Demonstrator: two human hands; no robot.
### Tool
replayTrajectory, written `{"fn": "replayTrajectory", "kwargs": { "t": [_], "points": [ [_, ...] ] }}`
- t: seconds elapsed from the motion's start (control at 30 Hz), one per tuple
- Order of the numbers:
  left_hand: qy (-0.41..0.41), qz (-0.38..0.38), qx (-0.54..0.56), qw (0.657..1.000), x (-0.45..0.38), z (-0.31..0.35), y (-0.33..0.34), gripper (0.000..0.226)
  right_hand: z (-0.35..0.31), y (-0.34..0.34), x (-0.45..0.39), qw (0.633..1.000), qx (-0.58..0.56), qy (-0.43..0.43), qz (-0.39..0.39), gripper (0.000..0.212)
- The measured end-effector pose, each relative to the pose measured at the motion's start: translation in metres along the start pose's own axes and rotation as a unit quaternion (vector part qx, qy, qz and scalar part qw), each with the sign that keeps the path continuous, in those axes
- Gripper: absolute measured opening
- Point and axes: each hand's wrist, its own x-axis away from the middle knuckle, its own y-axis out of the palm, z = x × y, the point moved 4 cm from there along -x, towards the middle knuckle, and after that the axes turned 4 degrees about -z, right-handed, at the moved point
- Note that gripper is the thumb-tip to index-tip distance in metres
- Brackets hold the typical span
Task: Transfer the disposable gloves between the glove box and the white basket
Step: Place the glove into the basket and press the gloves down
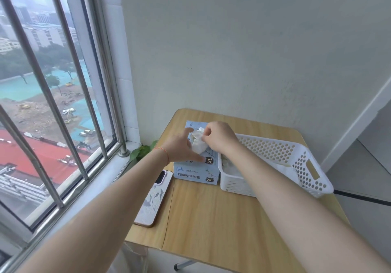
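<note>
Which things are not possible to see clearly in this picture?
- Glove box opening, head view: hidden by both hands and the bunched white gloves.
- White basket contents: mostly covered by the right forearm.
- Left hand fingertips: behind the gloves.
- Phone: its near end is under the left forearm.

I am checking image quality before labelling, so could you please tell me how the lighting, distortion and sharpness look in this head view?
Head view: soft daylight from the window at left, no hard shadows or glare; wide-angle bending bows the window bars; the glove box lettering reads sharply; the glove pinched by the right hand looks pale and low in detail.
</note>
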Motion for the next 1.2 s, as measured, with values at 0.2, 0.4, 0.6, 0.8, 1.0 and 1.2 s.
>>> {"fn": "replayTrajectory", "kwargs": {
  "t": [0.2,0.4,0.6,0.8,1.0,1.2],
  "points": [
    [-0.008,-0.016,-0.074,0.997,0.002,-0.004,0.009,0.142,-0.004,-0.012,-0.004,0.997,-0.051,-0.02,0.045,0.01],
    [-0.021,-0.026,-0.06,0.998,0.001,-0.007,0.011,0.15,-0.007,-0.043,0.001,0.965,-0.196,-0.046,0.165,0.008],
    [-0.005,0.024,0.115,0.993,0.007,0.012,-0.019,0.103,0.002,-0.056,0.0,0.954,-0.274,-0.017,0.123,0.008],
    [0.024,0.154,0.332,0.931,0.017,0.039,-0.047,0.037,0.01,-0.052,0.005,0.898,-0.436,0.012,0.053,0.02],
    [-0.049,0.043,0.428,0.901,0.02,0.05,-0.026,0.027,0.014,-0.061,0.016,0.842,-0.535,0.032,0.058,0.021],
    [-0.07,-0.068,0.494,0.864,0.027,0.055,-0.005,0.045,0.029,-0.066,0.019,0.81,-0.578,0.066,0.073,0.033]
  ]
}}
